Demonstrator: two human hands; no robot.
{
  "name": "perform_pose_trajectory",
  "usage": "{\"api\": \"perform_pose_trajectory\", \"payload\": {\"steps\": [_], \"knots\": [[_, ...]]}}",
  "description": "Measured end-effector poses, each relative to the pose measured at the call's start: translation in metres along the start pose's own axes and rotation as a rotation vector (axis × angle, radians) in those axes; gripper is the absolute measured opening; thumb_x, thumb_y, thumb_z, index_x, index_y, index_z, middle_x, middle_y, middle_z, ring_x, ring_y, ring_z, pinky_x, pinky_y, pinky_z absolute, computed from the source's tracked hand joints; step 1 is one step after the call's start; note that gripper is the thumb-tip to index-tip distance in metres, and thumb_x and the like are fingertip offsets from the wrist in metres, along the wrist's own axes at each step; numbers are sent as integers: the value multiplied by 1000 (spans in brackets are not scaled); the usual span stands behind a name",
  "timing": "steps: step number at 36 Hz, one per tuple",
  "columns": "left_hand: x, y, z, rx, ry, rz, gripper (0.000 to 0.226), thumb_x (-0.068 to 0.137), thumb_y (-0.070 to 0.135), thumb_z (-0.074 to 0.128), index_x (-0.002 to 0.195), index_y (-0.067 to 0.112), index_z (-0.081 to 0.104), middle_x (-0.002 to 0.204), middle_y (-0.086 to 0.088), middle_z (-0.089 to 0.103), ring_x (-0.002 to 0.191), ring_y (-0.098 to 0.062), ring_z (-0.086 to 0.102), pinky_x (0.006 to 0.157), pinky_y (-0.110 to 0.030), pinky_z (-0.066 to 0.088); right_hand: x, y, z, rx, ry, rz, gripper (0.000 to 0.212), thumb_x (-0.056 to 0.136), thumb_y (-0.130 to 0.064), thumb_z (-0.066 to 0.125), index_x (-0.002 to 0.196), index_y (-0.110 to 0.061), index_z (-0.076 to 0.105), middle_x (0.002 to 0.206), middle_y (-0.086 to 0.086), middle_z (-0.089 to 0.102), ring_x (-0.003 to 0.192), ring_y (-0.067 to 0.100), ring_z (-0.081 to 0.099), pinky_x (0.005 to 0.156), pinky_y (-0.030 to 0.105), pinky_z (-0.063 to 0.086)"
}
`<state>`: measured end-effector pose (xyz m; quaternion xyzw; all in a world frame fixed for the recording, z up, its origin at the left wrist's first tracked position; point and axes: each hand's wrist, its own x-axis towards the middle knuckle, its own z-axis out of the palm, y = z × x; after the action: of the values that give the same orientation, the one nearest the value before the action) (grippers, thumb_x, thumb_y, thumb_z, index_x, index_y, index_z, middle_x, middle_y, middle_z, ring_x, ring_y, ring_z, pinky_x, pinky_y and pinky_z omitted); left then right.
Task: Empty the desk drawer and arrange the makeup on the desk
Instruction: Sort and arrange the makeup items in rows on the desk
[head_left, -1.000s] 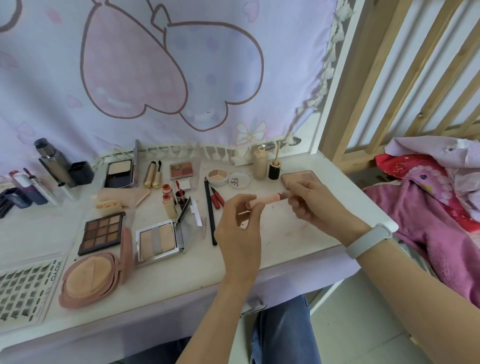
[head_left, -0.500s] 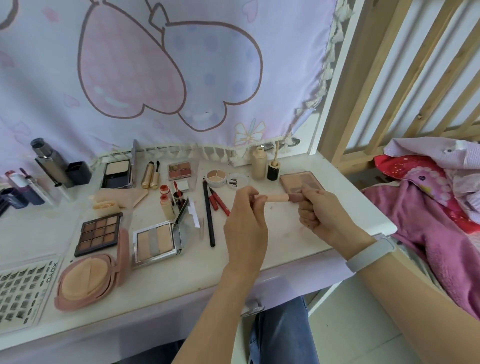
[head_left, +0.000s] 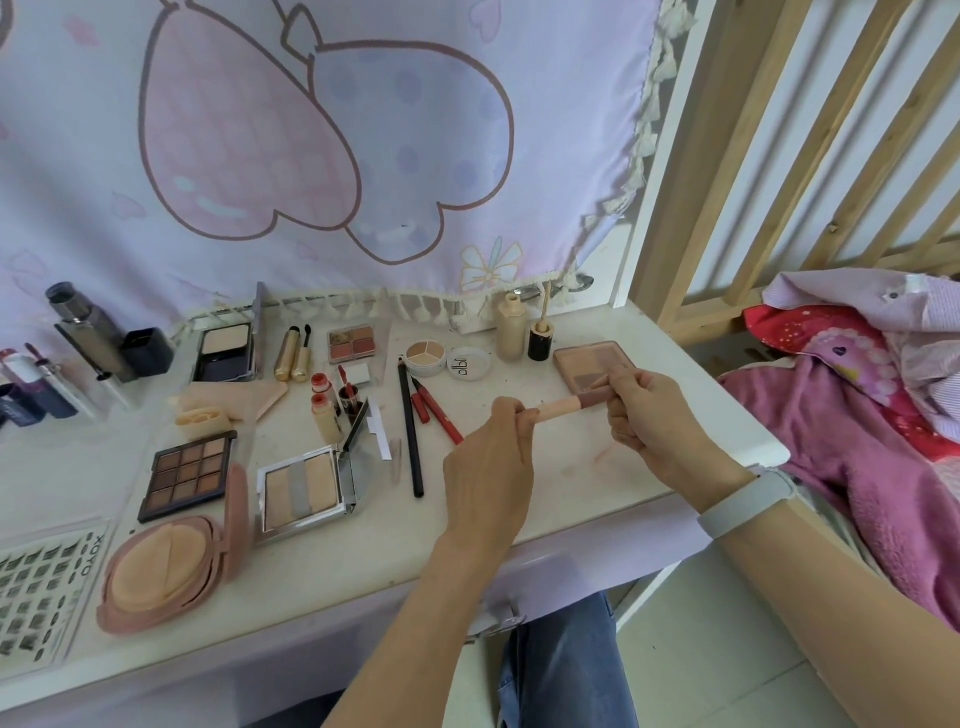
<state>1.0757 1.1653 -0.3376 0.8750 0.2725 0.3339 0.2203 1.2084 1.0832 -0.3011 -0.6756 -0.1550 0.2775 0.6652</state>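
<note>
A white desk is spread with opened makeup: a round pink powder compact near left, a nine-pan eyeshadow palette beyond it. Over the desk's right part, a slim peach lip-gloss tube lies level between both hands. The left hand pinches its pale end; the right hand grips the mauve end. Since half a second ago, the mauve section has come into sight.

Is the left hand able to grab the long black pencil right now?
Probably not yet. The long black pencil lies uncovered just beside the left hand, but that hand and the right hand are both gripping the pink tube.
</note>
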Motion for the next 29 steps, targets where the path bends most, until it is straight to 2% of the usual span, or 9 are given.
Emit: {"api": "perform_pose_trajectory", "payload": {"steps": [4, 8, 12, 16, 19, 21, 25, 27, 29], "knots": [[0, -1, 0, 0, 10, 128, 56, 89, 54, 26, 87, 8, 57, 71, -3, 54, 55, -19, 43, 44, -35, 40, 3, 0, 1, -50, 17, -41, 37, 102, -18, 35, 74, -5, 56, 41, -3, 46, 30, 3, 24, 31, 16, 22], [0, -3, -1, 8, 28, 96, 57, 90, 55, 17, 75, 10, 50, 61, 0, 45, 50, -16, 34, 42, -31, 30, 6, 5, 3, -142, 55, -153, 37, 101, -19, 35, 74, -6, 57, 46, -4, 55, 33, 1, 31, 37, 15, 26], [0, -4, -1, -46, 15, 31, 42, 99, 42, 24, 68, 18, 39, 51, 9, 29, 46, -14, 29, 43, -28, 22, 2, 7, 2, -287, 41, -369, 32, 101, -16, 33, 78, -6, 53, 48, -10, 57, 44, 2, 37, 47, 15, 30], [0, -5, -3, -167, 39, -50, 40, 95, 43, 21, 60, 27, 29, 49, 8, 29, 45, -11, 28, 46, -27, 20, -6, 1, 0, -386, -107, -578, 26, 99, -1, 32, 84, -1, 53, 71, 22, 59, 59, 7, 45, 59, 19, 39], [0, -4, -2, -128, 65, -53, 40, 98, 37, 28, 62, 20, 35, 51, 7, 30, 45, -12, 29, 44, -26, 19, -6, -3, -6, -508, -254, -614, 32, 90, 17, 36, 112, 1, 53, 93, 18, 60, 80, 25, 54, 65, 20, 44], [0, -5, -2, -91, 92, -35, 37, 99, 26, 39, 63, 17, 38, 53, 6, 33, 45, -15, 30, 42, -26, 22, -9, -4, -9, -637, -329, -655, 44, 84, 22, 39, 118, 0, 54, 113, 16, 54, 98, 25, 55, 73, 22, 49], [0, -5, -1, 4, 105, 3, 36, 97, 24, 46, 63, 17, 39, 55, 3, 35, 46, -15, 30, 40, -23, 18, -7, -7, -19, -1078, -300, -943, 42, 87, 9, 51, 125, -7, 57, 128, 13, 50, 115, 26, 49, 99, 22, 37], [-1, -6, 0, 53, 99, 6, 35, 95, 25, 49, 62, 14, 44, 56, 1, 38, 47, -16, 33, 40, -24, 19, -2, -5, -23, -1266, -361, -951, 35, 93, -1, 49, 127, -7, 55, 126, 10, 54, 118, 29, 48, 99, 37, 39], [-1, -5, 0, 111, 92, 22, 34, 94, 26, 53, 63, 11, 51, 56, -1, 43, 47, -16, 34, 39, -26, 23, -2, -3, -23, -1316, -353, -957, 28, 94, -8, 50, 120, -7, 61, 117, 9, 60, 110, 29, 54, 91, 43, 45]]}}
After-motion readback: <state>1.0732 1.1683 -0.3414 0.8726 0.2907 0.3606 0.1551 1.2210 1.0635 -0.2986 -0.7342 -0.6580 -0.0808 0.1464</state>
